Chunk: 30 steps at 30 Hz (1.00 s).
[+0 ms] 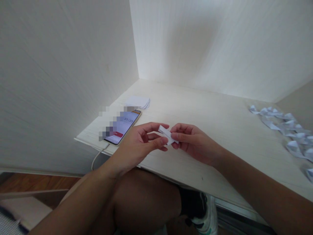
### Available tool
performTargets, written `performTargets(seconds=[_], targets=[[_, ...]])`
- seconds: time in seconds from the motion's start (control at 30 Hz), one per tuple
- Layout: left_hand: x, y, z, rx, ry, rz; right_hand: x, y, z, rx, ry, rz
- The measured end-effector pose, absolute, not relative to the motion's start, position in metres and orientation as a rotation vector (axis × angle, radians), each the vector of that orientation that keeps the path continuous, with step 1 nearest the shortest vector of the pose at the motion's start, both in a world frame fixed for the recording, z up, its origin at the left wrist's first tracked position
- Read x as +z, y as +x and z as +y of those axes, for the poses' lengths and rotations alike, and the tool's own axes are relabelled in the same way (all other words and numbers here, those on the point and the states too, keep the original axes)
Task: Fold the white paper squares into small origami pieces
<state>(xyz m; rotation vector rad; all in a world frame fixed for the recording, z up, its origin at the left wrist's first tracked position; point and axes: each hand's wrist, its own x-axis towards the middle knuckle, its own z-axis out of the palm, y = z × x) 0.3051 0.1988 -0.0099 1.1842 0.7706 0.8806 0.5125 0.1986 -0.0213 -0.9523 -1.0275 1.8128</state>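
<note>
Between my two hands, above the white tabletop [215, 114], is a small piece of folded white paper [168, 135]. My left hand [148, 138] pinches its left side with thumb and fingers. On the other side, my right hand [187, 138] grips the paper's right end between thumb and curled fingers. The paper looks narrow and creased, with one flap slanting upward at the left. Its far side and the fingertips behind it are partly hidden.
Left of my hands lies a phone [124, 127] with its screen lit and a white cable [96, 156] plugged in. Behind it sits a stack of white paper sheets [138, 101]. Several folded white paper pieces [290, 125] lie along the right side. Walls enclose the table's left and back.
</note>
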Motion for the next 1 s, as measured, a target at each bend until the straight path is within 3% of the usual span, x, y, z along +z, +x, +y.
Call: performTargets(seconds=[0.5,1.0], targets=[[-0.016,0.312,0.196,0.965,1.143,0.778,-0.028,0.513,0.198,1.586,-1.029,-1.330],[-0.018,0.322,0.194,1.050,1.083,0.904,-0.033,0.515,0.200,1.576,-1.016,-1.309]])
